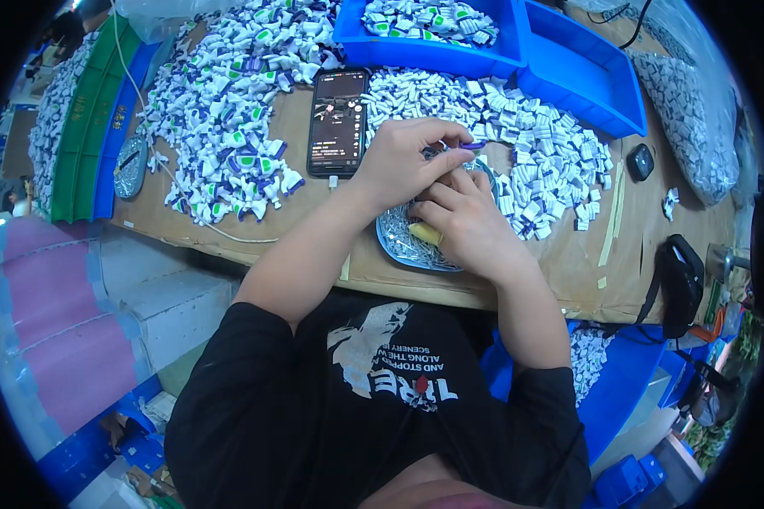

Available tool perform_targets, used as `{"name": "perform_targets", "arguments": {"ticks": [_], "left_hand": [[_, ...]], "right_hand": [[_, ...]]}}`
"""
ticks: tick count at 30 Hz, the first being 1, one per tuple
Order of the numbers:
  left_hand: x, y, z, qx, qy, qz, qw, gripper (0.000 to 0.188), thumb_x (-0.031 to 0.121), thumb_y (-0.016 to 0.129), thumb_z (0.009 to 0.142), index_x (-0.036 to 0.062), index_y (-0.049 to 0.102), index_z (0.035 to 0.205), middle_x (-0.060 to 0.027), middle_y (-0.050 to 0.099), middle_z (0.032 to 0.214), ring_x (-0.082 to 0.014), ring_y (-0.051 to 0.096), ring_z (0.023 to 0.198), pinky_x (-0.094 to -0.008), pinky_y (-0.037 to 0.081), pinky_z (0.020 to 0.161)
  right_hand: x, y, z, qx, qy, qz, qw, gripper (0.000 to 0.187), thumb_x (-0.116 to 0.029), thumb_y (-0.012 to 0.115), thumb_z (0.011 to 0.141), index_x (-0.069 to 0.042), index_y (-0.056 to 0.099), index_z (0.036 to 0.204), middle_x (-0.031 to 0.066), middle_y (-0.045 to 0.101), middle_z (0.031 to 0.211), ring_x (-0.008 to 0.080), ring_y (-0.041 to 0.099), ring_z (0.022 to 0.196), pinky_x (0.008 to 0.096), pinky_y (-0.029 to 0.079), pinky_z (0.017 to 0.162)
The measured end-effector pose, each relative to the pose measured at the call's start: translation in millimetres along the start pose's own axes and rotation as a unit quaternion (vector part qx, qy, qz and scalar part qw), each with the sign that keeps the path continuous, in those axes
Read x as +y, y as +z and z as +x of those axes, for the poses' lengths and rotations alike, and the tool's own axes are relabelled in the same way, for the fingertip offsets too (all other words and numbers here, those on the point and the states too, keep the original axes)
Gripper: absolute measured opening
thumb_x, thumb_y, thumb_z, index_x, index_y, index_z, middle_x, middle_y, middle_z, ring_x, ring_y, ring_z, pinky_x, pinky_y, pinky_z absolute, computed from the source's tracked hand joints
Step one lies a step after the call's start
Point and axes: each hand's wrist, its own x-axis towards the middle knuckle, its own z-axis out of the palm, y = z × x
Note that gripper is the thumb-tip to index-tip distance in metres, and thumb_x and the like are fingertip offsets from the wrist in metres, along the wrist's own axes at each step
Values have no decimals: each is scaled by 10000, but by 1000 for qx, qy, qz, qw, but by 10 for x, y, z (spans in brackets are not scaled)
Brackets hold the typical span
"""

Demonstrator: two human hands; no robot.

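My left hand (407, 157) is pinched around a small purple plastic part (472, 146), held just above a round metal dish (399, 242) full of thin metal pins. My right hand (463, 220) rests curled over the dish, touching the left hand's fingers, with a small yellow piece (426, 233) under its palm. Whether the right fingers grip anything is hidden. A heap of small white plastic caps (535, 144) lies right behind both hands.
A black smartphone (338, 120) lies left of my hands, cable attached. A large pile of white, purple and green parts (229, 110) covers the left of the brown table (314, 246). Blue bins (569, 72) stand at the back. A black pouch (681, 280) sits right.
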Motion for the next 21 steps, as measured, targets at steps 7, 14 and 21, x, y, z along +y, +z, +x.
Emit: {"name": "perform_targets", "arguments": {"ticks": [7, 14, 21], "left_hand": [[-10, -34, -71, -9, -67, 5, 998, 214, 159, 768, 757, 1, 670, 863, -65, 680, 772, -130, 654, 707, -247, 510, 647], [-31, -31, -96, -2, -79, -22, 997, 208, 171, 759, 790, 8, 638, 838, -56, 669, 747, -97, 626, 675, -232, 493, 616], [-76, 13, -101, 21, -32, -54, 998, 189, 159, 742, 790, 10, 647, 857, -78, 679, 766, -152, 671, 659, -257, 512, 585]], "right_hand": [[43, 47, 15, 22, 1, 29, 999, 241, -12, 663, 622, -81, 662, 854, 45, 604, 974, 263, 505, 1049, 446, 356, 866], [60, -8, 53, 70, -17, 29, 997, 151, -70, 647, 716, -90, 611, 861, 45, 573, 892, 242, 526, 969, 371, 368, 806], [89, -37, 20, 188, -24, 185, 964, 280, 99, 652, 666, -12, 586, 915, 113, 621, 855, 278, 605, 743, 339, 489, 659]]}}
